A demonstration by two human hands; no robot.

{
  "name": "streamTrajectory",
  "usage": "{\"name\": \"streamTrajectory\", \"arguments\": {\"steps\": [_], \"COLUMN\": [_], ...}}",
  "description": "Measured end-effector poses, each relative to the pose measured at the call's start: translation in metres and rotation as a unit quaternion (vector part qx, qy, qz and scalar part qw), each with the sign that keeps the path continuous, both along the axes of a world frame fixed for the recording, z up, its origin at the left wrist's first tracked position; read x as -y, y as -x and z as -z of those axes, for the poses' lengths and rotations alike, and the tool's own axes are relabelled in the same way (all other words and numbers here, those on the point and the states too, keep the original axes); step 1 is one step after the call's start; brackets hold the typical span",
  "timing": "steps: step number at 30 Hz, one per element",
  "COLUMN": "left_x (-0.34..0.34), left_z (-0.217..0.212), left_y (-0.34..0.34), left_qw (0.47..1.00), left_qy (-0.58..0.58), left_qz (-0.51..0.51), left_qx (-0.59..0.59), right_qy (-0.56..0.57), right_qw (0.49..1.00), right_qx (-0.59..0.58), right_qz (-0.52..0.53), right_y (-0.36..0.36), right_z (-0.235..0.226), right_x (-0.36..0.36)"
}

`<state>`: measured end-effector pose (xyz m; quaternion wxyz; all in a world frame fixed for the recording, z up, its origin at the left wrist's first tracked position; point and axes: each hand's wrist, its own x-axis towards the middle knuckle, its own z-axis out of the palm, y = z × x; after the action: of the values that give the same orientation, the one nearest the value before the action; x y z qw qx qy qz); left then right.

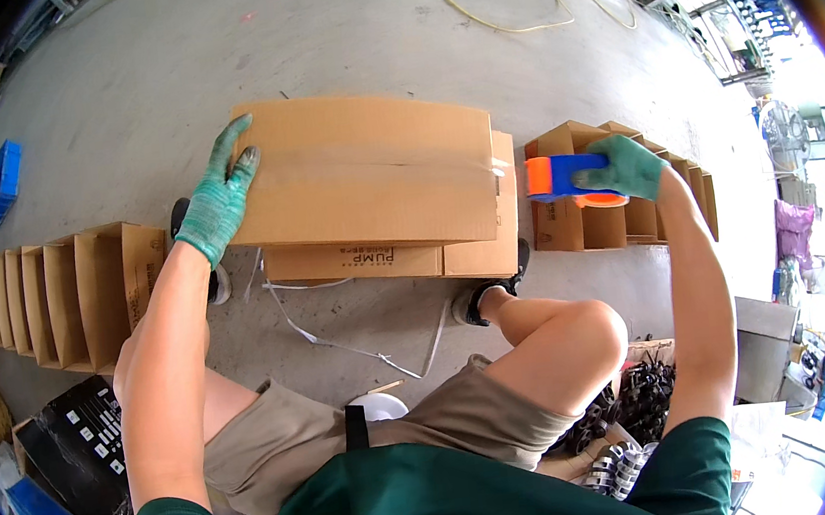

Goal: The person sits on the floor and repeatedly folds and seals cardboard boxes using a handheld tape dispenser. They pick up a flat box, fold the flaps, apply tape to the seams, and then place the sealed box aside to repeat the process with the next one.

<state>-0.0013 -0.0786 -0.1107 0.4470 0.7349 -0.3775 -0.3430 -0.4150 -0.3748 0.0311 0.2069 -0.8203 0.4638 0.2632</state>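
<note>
In front of me lies a closed brown cardboard box, on top of another cardboard box with dark print on its side. My left hand, in a green knit glove, grips the upper box at its left end, thumb on the top face. A strip of clear tape seems to run along the top's middle seam, with a shiny bit at the right end. Off to the right, my gloved right hand is closed round a blue and orange tape dispenser, apart from the box.
Open cardboard boxes stand in rows at the left and behind the dispenser. A white strap lies on the floor between my feet. Black parts fill a box by my right knee. A blue crate sits far left.
</note>
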Motion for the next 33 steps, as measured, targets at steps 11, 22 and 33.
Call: {"name": "streamTrajectory", "arguments": {"steps": [11,22,33], "left_x": [0.003,0.001,0.002], "left_z": [-0.007,-0.002,0.005], "left_y": [0.009,0.002,0.004], "left_qw": [0.999,0.999,0.993], "left_qy": [0.005,0.035,0.027], "left_qz": [-0.008,0.014,0.03], "left_qx": [0.039,0.034,0.115], "right_qy": [-0.047,0.042,0.057], "right_qw": [0.993,0.98,0.965], "right_qx": [0.032,-0.038,0.09], "right_qz": [-0.107,-0.189,-0.238], "right_y": [-0.084,-0.06,-0.017], "right_z": [0.026,0.104,0.214], "right_x": [-0.039,-0.07,-0.074]}}
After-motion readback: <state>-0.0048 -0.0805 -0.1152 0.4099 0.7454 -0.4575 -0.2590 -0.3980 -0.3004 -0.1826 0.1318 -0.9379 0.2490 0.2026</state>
